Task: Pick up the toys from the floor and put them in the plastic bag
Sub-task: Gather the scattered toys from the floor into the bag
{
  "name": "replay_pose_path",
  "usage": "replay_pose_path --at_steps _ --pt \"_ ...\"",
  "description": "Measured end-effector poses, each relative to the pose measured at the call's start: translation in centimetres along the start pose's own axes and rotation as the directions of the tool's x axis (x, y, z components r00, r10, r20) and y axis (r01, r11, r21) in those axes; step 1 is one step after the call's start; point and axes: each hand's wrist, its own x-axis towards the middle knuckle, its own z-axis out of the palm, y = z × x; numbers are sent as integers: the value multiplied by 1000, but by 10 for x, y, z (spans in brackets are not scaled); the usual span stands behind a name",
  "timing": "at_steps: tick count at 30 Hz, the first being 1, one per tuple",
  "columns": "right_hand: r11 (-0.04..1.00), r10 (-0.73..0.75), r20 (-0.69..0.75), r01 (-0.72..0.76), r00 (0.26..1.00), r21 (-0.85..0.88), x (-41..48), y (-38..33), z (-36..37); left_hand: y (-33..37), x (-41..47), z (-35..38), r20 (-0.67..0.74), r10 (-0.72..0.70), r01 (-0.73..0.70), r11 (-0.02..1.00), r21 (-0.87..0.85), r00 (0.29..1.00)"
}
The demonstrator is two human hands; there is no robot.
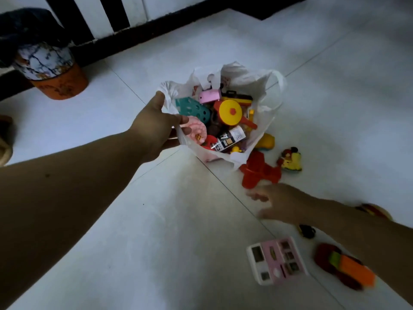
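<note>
Bag part-filled; next pick pending.
Left hand [156,124] pinches plastic bag [257,82] rim, 9 o'clock; right hand [280,204], fingers apart, empty, likely must close on red toy [259,173] at bag's 5 o'clock.

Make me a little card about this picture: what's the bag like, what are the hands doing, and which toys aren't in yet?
bag: white plastic bag on the floor, open, many toys inside
on top inside: yellow-lidded toy pot
left hand: grips the bag's rim
right hand: open, blurred, holds nothing, near the red toy
toys outside: red toy, yellow soft toy, pink-and-white toy, red-and-orange toy
</note>
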Motion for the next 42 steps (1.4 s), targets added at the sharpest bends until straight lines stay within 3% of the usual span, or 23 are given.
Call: replay_pose_path --at_steps 4,7,10,13,15,18,22,24,26,29,32,34,37,40,42 --pt "978 10 252 43 968 -205 -34 18 53 -4 -8 1 -3 -9 9 1000 21 1000" --pt "896 10 317 132 948 -423 -45 27 78 -8 -10 0 8 -12 11 999 37 1000" --pt "817 -69 208 174 976 -549 -45 40 96 -9 -12 0 15 -15 14 999 34 1000" --pt "803 -210 71 214 975 -557 -40 53 101 -10 -14 1 20 -13 12 999 50 1000" --pt "831 -253 12 224 967 -510 -36 57 96 -10 -14 1 23 -17 16 998 58 1000" --pt "902 -318 -248 211 915 -377 -27 47 77 -11 -13 0 15 -21 20 998 53 1000" --pt "939 -315 -653 325 689 -110 -15 -9 17 -10 -7 -2 13 -26 26 999 38 1000" --pt "929 -299 -766 356 569 -99 1 -36 -23 -7 -6 -1 24 -27 25 998 54 999" --pt "945 -292 -778 291 557 -147 27 -54 -62 -3 -8 2 31 -29 28 998 57 999" --pt "983 -177 -700 91 692 -159 80 -69 -100 0 -13 6 57 -23 21 999 44 998" --pt "983 81 -624 -166 777 -78 127 -71 -107 2 -13 7 64 -6 6 1000 12 998" --pt "958 265 -591 -280 762 67 149 -63 -107 3 -8 5 52 -3 3 1000 9 999" --pt "883 465 -585 -304 664 357 170 -46 -113 4 -3 3 58 -1 -1 1000 22 998" --pt "828 535 -588 -237 606 508 184 -33 -124 4 4 -1 43 -2 0 1000 26 999" --pt "827 520 -596 -187 611 530 190 -25 -126 2 9 -4 34 -1 0 1000 25 999"
